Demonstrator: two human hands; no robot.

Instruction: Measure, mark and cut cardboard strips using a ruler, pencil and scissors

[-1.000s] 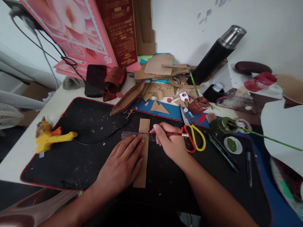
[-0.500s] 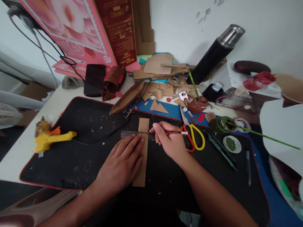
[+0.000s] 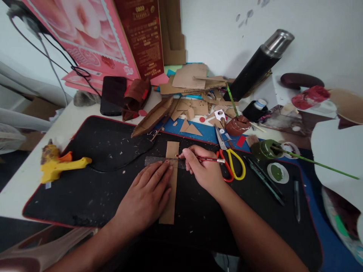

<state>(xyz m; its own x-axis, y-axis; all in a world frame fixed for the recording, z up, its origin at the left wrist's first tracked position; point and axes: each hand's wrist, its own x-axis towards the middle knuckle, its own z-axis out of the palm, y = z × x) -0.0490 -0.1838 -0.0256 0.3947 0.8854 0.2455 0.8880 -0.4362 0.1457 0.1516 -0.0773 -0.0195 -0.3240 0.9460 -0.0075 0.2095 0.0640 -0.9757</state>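
Note:
A brown cardboard strip (image 3: 170, 206) lies lengthwise on the black mat, and a clear ruler (image 3: 153, 161) crosses it near its far end. My left hand (image 3: 146, 189) is spread flat, its fingertips pressing the ruler down on the strip. In the fingers of my right hand (image 3: 205, 168) is a dark red pencil (image 3: 211, 159) with a pale end. Its tip meets the cardboard right by the ruler's far edge. Scissors (image 3: 235, 164) with red and yellow handles lie just beyond my right hand.
A yellow glue gun (image 3: 58, 164) rests at the mat's left, its cord running across. Behind are a folded cardboard boat shape (image 3: 153, 119), cardboard scraps (image 3: 193, 107), a brown paint jar (image 3: 237, 125) and a black thermos (image 3: 252, 70). Pens (image 3: 266, 181) and a green paint jar (image 3: 265, 150) stand right.
Almost nothing differs. The pencil has shifted very slightly at the ruler's edge; my left hand, the ruler and the strip stay in place.

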